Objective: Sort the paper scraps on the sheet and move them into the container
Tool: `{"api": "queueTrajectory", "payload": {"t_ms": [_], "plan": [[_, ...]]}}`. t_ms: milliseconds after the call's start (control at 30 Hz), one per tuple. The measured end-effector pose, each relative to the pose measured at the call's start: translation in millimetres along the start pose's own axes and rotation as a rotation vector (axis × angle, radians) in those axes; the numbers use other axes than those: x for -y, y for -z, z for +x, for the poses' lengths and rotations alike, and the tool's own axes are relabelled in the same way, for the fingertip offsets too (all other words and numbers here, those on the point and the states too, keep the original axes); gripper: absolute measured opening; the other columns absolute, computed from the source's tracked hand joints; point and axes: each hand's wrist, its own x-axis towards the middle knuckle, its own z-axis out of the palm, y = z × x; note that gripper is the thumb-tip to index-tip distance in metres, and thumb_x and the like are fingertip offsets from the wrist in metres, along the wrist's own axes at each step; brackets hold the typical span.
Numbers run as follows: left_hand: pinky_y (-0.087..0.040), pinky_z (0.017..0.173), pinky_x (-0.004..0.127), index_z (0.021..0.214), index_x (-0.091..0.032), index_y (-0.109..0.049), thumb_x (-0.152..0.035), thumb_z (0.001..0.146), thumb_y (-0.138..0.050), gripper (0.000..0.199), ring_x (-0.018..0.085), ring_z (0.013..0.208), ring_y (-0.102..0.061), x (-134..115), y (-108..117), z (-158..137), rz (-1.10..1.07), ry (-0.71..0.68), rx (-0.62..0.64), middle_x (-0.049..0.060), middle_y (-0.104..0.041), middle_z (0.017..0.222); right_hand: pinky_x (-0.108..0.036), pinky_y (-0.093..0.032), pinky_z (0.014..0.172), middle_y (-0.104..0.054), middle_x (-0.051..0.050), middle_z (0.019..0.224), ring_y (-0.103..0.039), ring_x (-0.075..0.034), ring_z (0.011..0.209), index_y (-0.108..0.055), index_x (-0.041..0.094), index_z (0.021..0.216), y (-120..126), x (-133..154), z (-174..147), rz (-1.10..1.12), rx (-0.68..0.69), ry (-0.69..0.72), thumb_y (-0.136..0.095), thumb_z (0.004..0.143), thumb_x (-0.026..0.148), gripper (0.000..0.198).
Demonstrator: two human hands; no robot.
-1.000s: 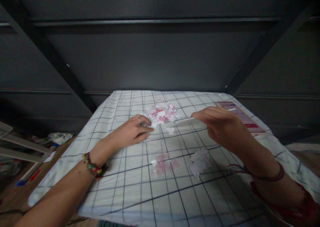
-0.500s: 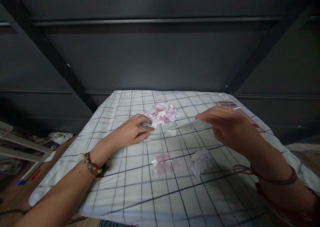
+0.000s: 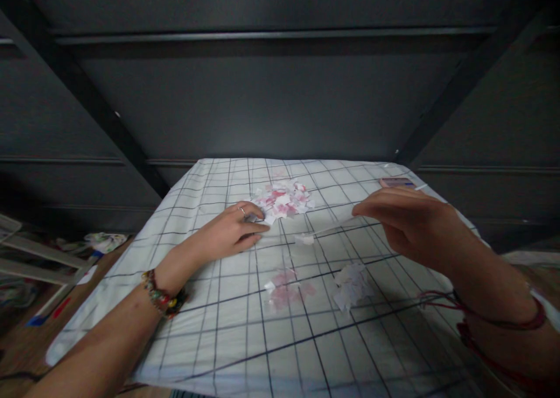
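Perhaps the likeliest trouble is the scrap [image 3: 306,240] slipping or flipping under the stick [image 3: 333,227], since the paper looks light and the stick thin; a sideways nudge could scatter the pile [image 3: 286,201], just beyond it. Bumping the pink scraps [image 3: 286,293] or the pale heap [image 3: 351,284], nearer, with the right wrist could mix them.

The scrap is small, white and roughly oblong, lying on the checked cloth [image 3: 219,310] between the pile and the two near groups. The stick is slim and whitish, slanting down left, its tip at or almost at the scrap; blur hides which.

The right hand [image 3: 400,223] pinches the stick between its fingers. The left hand [image 3: 234,230], fingers loosely bent and grasping nothing visible, rests beside the pile's near left edge.
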Motion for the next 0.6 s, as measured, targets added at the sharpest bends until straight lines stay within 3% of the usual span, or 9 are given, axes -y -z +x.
{"api": "queueTrajectory", "payload": {"t_ms": [400,500,600], "plan": [[-0.04,0.094,0.04,0.108,-0.019,-0.064,-0.023,0.09,-0.046,0.026,0.022,0.106,-0.047,-1,-1,1,0.001,-0.009,-0.002,0.009,-0.054,0.11,-0.03,-0.042,0.061,-0.063,-0.001,0.071,-0.054,-0.016,0.065,-0.058,0.019,0.084,-17,13,9,-0.099,-0.036,0.082,-0.034,0.069,-0.006,0.037],[-0.04,0.094,0.04,0.109,-0.02,-0.064,-0.023,0.089,-0.047,0.026,0.022,0.107,-0.047,-2,-1,1,-0.003,-0.001,-0.003,0.009,-0.053,0.11,-0.031,-0.043,0.061,-0.064,-0.003,0.074,-0.054,-0.016,0.066,-0.058,0.017,0.087,-15,13,9,-0.095,-0.095,0.097,-0.035,0.07,-0.005,0.036],[-0.04,0.094,0.04,0.109,-0.02,-0.063,-0.023,0.089,-0.048,0.026,0.022,0.107,-0.047,-1,-1,2,-0.01,-0.005,-0.002,0.009,-0.053,0.11,-0.032,-0.044,0.064,-0.065,-0.003,0.077,-0.056,-0.017,0.069,-0.058,0.018,0.09,-11,7,5,-0.086,-0.062,0.058,-0.036,0.07,-0.005,0.038]]}}
